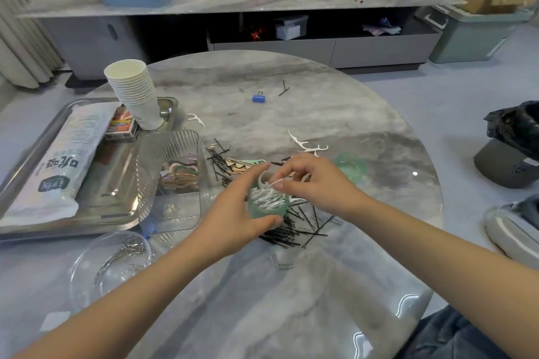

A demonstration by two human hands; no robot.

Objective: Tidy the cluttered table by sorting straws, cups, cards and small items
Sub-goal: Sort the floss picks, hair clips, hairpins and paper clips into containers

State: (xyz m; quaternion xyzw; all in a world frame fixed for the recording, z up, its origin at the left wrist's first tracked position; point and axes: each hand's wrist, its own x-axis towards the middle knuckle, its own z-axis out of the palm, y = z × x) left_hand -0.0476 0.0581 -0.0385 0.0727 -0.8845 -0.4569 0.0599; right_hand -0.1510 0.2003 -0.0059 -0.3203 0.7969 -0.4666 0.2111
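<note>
My left hand (233, 213) grips a small green translucent jar (267, 204) holding several white floss picks, lifted just above a heap of black hairpins (294, 224). My right hand (315, 183) pinches one white floss pick (274, 183) at the jar's mouth. The jar's green lid (351, 166) lies to the right. More floss picks (306, 146) lie loose behind my hands, and another (197, 119) near the tray. A stack of white paper cups (135, 93), a white straw packet (55, 166) and a card box (121, 125) rest on the steel tray (110, 207).
A clear ribbed box (172, 183) with coloured clips sits beside the tray. A clear round bowl (108, 265) of paper clips is at the front left. A blue binder clip (259, 97) and stray clips lie farther back. The round marble table (320, 285) drops off at right.
</note>
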